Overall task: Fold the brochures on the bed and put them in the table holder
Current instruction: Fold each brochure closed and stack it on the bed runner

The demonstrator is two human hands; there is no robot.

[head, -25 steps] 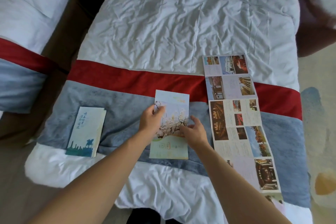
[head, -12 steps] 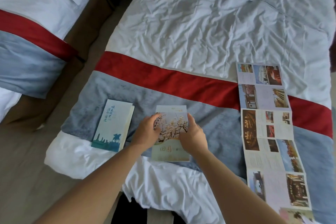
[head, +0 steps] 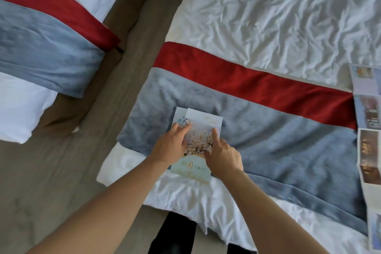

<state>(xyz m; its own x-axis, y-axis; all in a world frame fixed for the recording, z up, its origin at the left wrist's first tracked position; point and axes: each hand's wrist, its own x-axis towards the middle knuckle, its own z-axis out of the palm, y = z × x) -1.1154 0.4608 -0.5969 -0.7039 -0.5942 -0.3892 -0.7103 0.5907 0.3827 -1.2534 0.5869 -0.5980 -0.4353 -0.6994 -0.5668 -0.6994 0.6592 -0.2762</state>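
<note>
A folded brochure with a blossom picture (head: 203, 130) lies on top of a folded pale blue brochure (head: 179, 117), of which only a left strip shows. Both rest on the grey band of the bed (head: 268, 130), near its left corner. My left hand (head: 171, 146) is on the blossom brochure's left edge and my right hand (head: 223, 154) on its right edge, fingers laid on the paper. A long unfolded brochure with photo panels (head: 369, 150) stretches down the bed's right side, partly cut off by the frame edge. No table holder is in view.
A second bed (head: 51, 47) with the same red and grey band stands to the left across a brown floor gap (head: 115, 99). Rumpled white bedding (head: 278, 16) fills the far part of the bed. Dark trouser legs show at the bottom.
Both hands have slid the blossom brochure left onto the pale blue one. The view has swung left, so the long unfolded brochure now sits at the right edge.
</note>
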